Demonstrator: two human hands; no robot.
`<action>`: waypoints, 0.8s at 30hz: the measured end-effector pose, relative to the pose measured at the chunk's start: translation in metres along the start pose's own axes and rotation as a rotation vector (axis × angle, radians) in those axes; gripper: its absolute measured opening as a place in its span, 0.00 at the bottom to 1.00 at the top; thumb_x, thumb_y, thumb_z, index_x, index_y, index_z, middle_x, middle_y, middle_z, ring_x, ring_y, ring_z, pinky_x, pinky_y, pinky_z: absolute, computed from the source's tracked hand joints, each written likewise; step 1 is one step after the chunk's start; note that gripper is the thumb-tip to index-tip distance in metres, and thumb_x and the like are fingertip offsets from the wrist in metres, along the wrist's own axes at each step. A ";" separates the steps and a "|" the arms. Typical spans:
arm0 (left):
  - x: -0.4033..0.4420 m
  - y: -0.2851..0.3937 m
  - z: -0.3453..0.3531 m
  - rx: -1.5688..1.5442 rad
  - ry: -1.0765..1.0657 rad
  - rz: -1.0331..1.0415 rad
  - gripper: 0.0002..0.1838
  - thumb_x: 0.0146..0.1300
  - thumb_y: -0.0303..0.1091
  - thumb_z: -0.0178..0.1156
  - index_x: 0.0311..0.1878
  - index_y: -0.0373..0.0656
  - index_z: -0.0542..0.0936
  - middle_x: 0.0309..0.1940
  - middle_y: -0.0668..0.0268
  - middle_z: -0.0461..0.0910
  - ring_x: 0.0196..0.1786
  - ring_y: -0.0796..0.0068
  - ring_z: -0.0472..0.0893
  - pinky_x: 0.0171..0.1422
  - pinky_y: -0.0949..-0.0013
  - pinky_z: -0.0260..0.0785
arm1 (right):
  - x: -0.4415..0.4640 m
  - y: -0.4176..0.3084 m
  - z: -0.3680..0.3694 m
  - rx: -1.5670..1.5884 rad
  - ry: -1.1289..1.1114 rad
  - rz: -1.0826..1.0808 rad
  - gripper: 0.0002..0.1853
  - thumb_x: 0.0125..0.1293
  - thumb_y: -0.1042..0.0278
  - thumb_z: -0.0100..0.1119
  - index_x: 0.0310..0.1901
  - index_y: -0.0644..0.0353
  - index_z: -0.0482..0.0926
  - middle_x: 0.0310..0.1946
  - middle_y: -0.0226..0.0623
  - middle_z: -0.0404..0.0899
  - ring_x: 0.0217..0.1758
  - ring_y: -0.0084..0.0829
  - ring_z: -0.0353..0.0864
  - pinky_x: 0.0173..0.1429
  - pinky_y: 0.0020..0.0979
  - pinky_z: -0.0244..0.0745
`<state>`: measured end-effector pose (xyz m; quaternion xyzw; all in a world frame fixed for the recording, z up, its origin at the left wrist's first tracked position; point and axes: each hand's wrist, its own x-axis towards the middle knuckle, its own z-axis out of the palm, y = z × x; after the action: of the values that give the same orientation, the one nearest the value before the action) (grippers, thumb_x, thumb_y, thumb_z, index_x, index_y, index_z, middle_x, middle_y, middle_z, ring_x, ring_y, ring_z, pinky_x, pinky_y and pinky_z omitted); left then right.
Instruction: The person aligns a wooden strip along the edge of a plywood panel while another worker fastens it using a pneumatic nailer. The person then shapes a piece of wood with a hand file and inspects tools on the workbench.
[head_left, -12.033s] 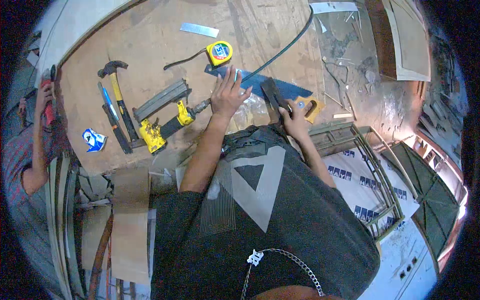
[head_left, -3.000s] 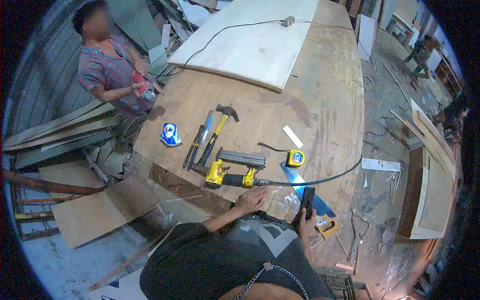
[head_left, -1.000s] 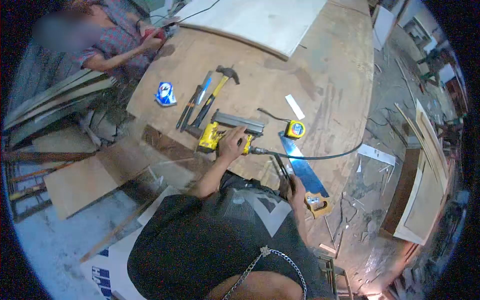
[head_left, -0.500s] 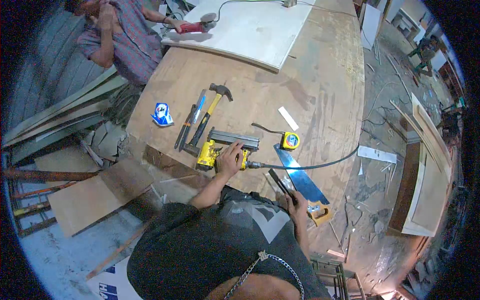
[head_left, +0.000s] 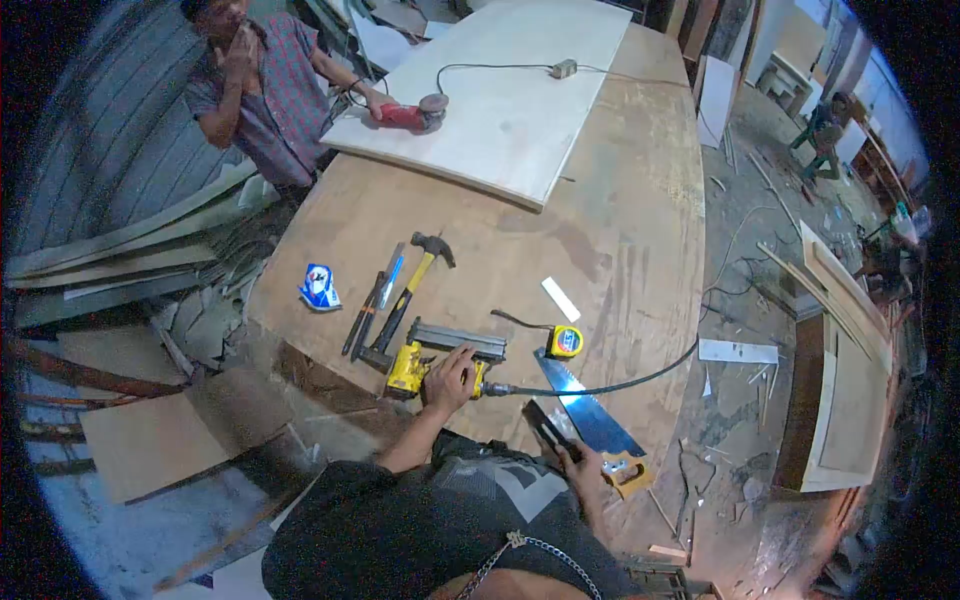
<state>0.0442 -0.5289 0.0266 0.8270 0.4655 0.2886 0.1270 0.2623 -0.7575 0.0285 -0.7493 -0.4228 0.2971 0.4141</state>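
My left hand [head_left: 450, 382] is closed around the handle of a yellow pneumatic nail gun [head_left: 405, 371], which lies on the wooden table with its grey magazine pointing away from me. A black air hose [head_left: 620, 383] runs from its handle end to the right. In my right hand [head_left: 580, 466], close to my body at the table's near edge, is a narrow black tool [head_left: 545, 425] whose exact kind I cannot make out. Just beyond that hand lies a handsaw [head_left: 590, 415] with a yellowish handle. A yellow tape measure [head_left: 565, 342] rests near the blade's far end.
Left of the nail gun lie a hammer [head_left: 420, 280], slim hand tools [head_left: 368, 315] and a blue-white packet [head_left: 319, 288]. Across the table [head_left: 480, 240], a person [head_left: 275, 95] holds a red angle grinder [head_left: 410, 116] over a pale board [head_left: 500, 150]. Offcuts and boards [head_left: 845, 400] stand at right.
The view has tilted up, so the table sits lower in the picture. Both my hands keep their holds. Across the table, the person's grinder has shifted slightly over the board.
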 end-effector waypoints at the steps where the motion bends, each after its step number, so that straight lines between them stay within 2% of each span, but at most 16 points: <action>1: 0.000 -0.001 0.001 0.009 0.001 -0.003 0.16 0.58 0.35 0.54 0.49 0.46 0.78 0.52 0.62 0.77 0.43 0.59 0.81 0.46 0.60 0.73 | 0.001 0.000 0.000 -0.002 0.009 -0.008 0.09 0.57 0.69 0.65 0.34 0.66 0.79 0.19 0.30 0.76 0.21 0.19 0.72 0.26 0.21 0.67; 3: -0.002 -0.001 0.003 -0.018 0.007 -0.010 0.16 0.58 0.35 0.54 0.50 0.47 0.78 0.53 0.63 0.76 0.45 0.59 0.80 0.48 0.60 0.73 | 0.000 -0.004 -0.001 0.191 -0.074 0.223 0.09 0.57 0.69 0.65 0.33 0.66 0.80 0.19 0.30 0.76 0.22 0.19 0.73 0.28 0.22 0.68; 4: -0.003 -0.004 0.005 -0.015 -0.007 -0.023 0.16 0.58 0.35 0.54 0.50 0.47 0.78 0.53 0.63 0.76 0.45 0.59 0.80 0.49 0.60 0.73 | -0.001 -0.006 -0.001 0.279 -0.059 0.252 0.09 0.56 0.69 0.66 0.33 0.66 0.80 0.20 0.29 0.77 0.23 0.19 0.74 0.28 0.22 0.69; 11: -0.002 -0.002 0.003 -0.033 -0.028 -0.072 0.17 0.59 0.37 0.53 0.52 0.48 0.77 0.53 0.63 0.76 0.48 0.60 0.79 0.50 0.60 0.72 | 0.003 0.004 0.002 0.204 -0.056 0.125 0.10 0.56 0.70 0.66 0.34 0.68 0.80 0.23 0.31 0.78 0.24 0.19 0.75 0.28 0.22 0.71; 13: -0.002 -0.001 0.002 -0.051 -0.042 -0.086 0.17 0.59 0.37 0.53 0.52 0.48 0.77 0.53 0.62 0.76 0.47 0.59 0.79 0.48 0.61 0.73 | 0.001 -0.014 -0.002 0.485 -0.039 0.351 0.10 0.56 0.69 0.66 0.35 0.68 0.80 0.22 0.30 0.78 0.24 0.20 0.75 0.30 0.22 0.71; 14: -0.001 -0.003 0.002 -0.024 -0.012 -0.043 0.17 0.59 0.37 0.53 0.52 0.48 0.77 0.53 0.63 0.75 0.45 0.60 0.80 0.47 0.61 0.74 | 0.003 -0.007 -0.002 0.331 -0.040 0.249 0.10 0.56 0.69 0.66 0.34 0.68 0.80 0.21 0.29 0.78 0.24 0.19 0.76 0.30 0.22 0.71; 17: -0.002 -0.002 0.001 -0.032 -0.045 -0.064 0.16 0.59 0.35 0.53 0.51 0.45 0.78 0.51 0.62 0.77 0.47 0.61 0.80 0.48 0.62 0.74 | 0.000 0.008 0.004 0.155 -0.051 0.231 0.10 0.57 0.69 0.65 0.34 0.68 0.80 0.21 0.29 0.77 0.23 0.19 0.74 0.29 0.22 0.70; 20: 0.000 0.000 0.000 -0.020 -0.056 -0.072 0.16 0.60 0.35 0.53 0.51 0.46 0.78 0.51 0.62 0.77 0.47 0.61 0.80 0.49 0.61 0.73 | -0.006 0.012 0.008 0.328 0.002 0.232 0.11 0.57 0.68 0.65 0.34 0.68 0.80 0.21 0.29 0.77 0.22 0.19 0.73 0.28 0.21 0.68; 22: -0.005 -0.010 0.007 0.019 -0.018 -0.024 0.18 0.59 0.38 0.53 0.53 0.48 0.76 0.54 0.63 0.75 0.45 0.60 0.80 0.46 0.60 0.74 | -0.007 0.014 0.008 0.333 -0.006 0.237 0.11 0.57 0.67 0.65 0.34 0.68 0.80 0.21 0.29 0.77 0.22 0.18 0.72 0.28 0.21 0.66; 24: -0.004 -0.007 0.003 0.022 -0.042 -0.050 0.18 0.59 0.37 0.53 0.53 0.48 0.77 0.54 0.63 0.75 0.46 0.60 0.80 0.47 0.60 0.74 | -0.009 0.016 0.006 0.322 -0.001 0.247 0.11 0.57 0.67 0.65 0.33 0.68 0.80 0.20 0.28 0.76 0.23 0.18 0.72 0.28 0.20 0.65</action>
<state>0.0393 -0.5288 0.0197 0.8223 0.4865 0.2627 0.1348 0.2596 -0.7683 0.0130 -0.7194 -0.2749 0.4100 0.4887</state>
